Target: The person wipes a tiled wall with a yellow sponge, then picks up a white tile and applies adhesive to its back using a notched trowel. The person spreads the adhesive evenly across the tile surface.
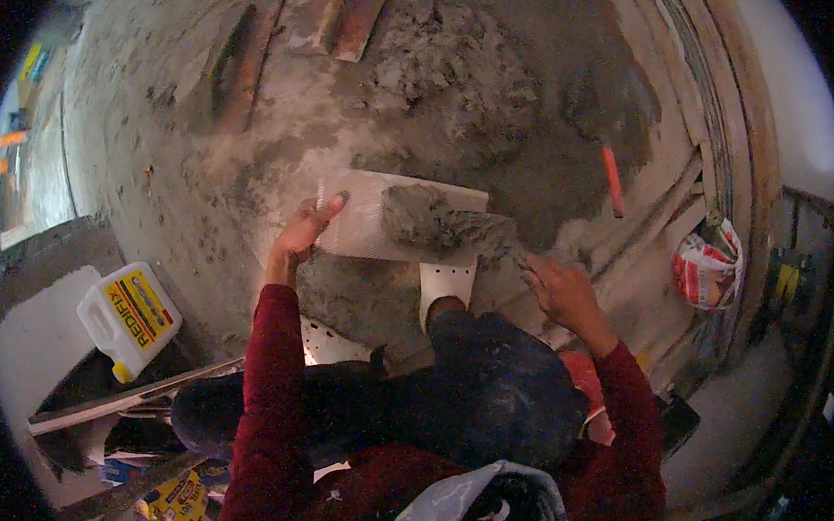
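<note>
My left hand (307,230) grips the left end of a pale rectangular tile (354,228), its thumb on top of the ridged face. Wet grey mortar (419,215) lies on the tile's middle and right part. At the right, my right hand (565,295) is closed round the handle end of a trowel; grey mortar (496,236) covers its blade by the tile's right edge. The tile is held above my cream clog (448,282). Beyond it on the floor sits a rough heap of mortar (454,65).
Two reddish slabs (353,23) lie at the far side. An orange-red bar (612,182) is right of the heap. Wooden boards (691,185) and a red-and-white bag (710,269) line the right. At left are a white jug (130,318) and a yellow packet (177,504).
</note>
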`<state>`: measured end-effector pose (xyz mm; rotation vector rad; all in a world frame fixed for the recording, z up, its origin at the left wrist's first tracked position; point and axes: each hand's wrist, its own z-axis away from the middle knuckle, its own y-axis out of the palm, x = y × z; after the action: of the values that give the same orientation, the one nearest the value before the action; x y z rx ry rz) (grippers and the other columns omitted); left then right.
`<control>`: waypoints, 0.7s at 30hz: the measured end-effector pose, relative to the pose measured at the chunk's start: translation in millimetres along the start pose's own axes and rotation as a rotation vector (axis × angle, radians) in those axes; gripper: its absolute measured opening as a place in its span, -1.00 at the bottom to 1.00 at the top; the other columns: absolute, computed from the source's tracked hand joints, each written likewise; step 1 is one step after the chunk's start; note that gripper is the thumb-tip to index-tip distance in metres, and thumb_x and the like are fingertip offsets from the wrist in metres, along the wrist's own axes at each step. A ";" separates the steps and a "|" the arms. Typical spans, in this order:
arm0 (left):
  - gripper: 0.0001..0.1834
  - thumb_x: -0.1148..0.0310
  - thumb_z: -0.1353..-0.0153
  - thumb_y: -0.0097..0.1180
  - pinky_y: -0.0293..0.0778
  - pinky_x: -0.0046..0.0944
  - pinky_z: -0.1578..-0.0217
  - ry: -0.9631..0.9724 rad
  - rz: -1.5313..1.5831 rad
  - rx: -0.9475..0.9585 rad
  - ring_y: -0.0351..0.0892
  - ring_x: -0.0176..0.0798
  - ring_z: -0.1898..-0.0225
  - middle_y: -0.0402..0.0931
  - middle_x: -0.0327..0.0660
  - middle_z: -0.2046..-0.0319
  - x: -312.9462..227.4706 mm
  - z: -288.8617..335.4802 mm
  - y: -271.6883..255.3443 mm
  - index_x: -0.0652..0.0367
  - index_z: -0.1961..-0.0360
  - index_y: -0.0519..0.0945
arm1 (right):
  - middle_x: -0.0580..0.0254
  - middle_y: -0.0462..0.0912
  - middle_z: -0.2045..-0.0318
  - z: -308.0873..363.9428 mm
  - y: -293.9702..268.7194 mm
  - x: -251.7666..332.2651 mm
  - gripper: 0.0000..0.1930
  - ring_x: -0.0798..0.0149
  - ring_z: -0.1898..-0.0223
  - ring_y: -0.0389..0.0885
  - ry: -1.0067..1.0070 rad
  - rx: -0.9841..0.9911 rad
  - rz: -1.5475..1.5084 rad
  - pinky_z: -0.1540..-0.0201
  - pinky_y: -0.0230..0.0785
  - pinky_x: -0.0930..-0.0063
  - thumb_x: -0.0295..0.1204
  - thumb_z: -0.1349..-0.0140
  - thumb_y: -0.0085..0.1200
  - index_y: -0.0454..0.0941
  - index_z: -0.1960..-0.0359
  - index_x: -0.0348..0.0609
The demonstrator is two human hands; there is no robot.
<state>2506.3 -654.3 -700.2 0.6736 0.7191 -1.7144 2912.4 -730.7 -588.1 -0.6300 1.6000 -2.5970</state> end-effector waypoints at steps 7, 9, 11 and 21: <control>-0.39 -0.19 -0.20 0.10 0.23 -0.29 0.56 0.060 0.066 -0.246 0.27 -0.46 0.60 0.36 -0.40 0.68 37.9 -15.3 12.2 0.27 0.48 0.61 | -0.04 0.65 0.39 -58.4 7.4 5.0 -0.74 -0.07 0.38 0.63 -0.227 0.061 -0.074 0.35 0.47 0.08 -0.29 -0.28 0.02 0.51 0.07 -0.14; -0.39 -0.18 -0.20 0.10 0.21 -0.30 0.58 0.160 0.042 -0.271 0.27 -0.48 0.60 0.36 -0.39 0.68 33.8 -14.0 19.8 0.29 0.49 0.59 | -0.04 0.64 0.44 -62.9 10.6 -4.9 -0.76 -0.08 0.42 0.62 -0.250 -0.002 -0.059 0.40 0.45 0.06 -0.27 -0.30 0.00 0.51 0.13 -0.14; -0.39 -0.17 -0.20 0.10 0.20 -0.31 0.59 0.149 0.010 -0.267 0.27 -0.49 0.60 0.37 -0.38 0.68 26.3 -8.2 22.7 0.30 0.49 0.59 | -0.03 0.62 0.47 -66.4 2.3 -7.2 -0.77 -0.10 0.43 0.61 -0.177 0.119 0.144 0.42 0.43 0.04 -0.26 -0.31 -0.02 0.52 0.21 -0.16; -0.41 -0.11 -0.22 0.12 0.19 -0.33 0.61 0.018 0.016 -0.210 0.25 -0.49 0.62 0.36 -0.39 0.68 46.1 -17.2 12.0 0.33 0.50 0.57 | -0.09 0.62 0.44 -47.1 5.3 -33.3 -0.70 -0.14 0.36 0.61 -0.218 0.064 -0.238 0.33 0.43 0.07 -0.20 -0.36 -0.12 0.54 0.20 -0.17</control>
<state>2508.5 -672.6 -747.4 0.5476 0.8895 -1.5929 2925.5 -685.6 -621.8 -1.1168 1.4506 -2.6100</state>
